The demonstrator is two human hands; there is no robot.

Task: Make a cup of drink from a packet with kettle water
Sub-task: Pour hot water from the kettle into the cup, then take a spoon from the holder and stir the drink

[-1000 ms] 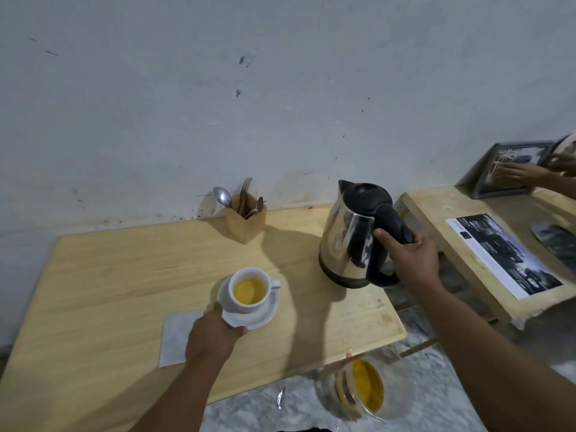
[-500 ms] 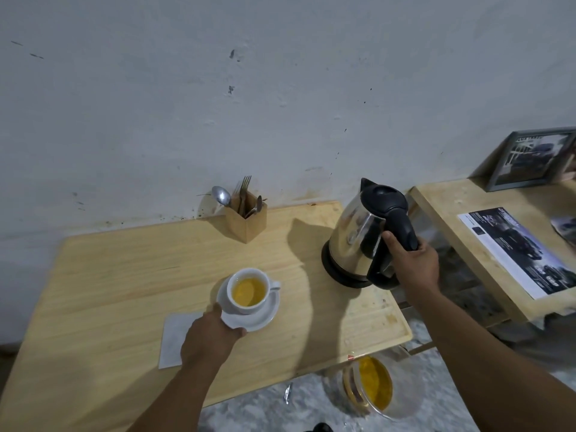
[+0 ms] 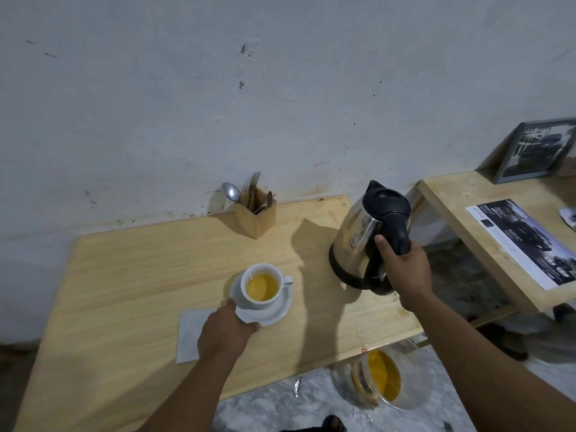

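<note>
Your left hand (image 3: 226,333) pinches the saucer (image 3: 274,313) rim to steady the filled cup (image 3: 261,286) mid-surface (image 3: 124,275), while farther right your right hand (image 3: 405,269) wraps the kettle (image 3: 364,238) handle, base at the surface's edge.

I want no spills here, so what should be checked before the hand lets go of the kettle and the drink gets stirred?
1. Kettle base flat on the table: cannot tell; it looks tilted.
2. Right hand gripping the kettle handle: ok.
3. Cup upright on its saucer: ok.
4. Left hand steadying the saucer rim: ok.
5. Liquid level below the cup's rim: ok.
6. Spoon within reach in the wooden holder: ok.
</note>
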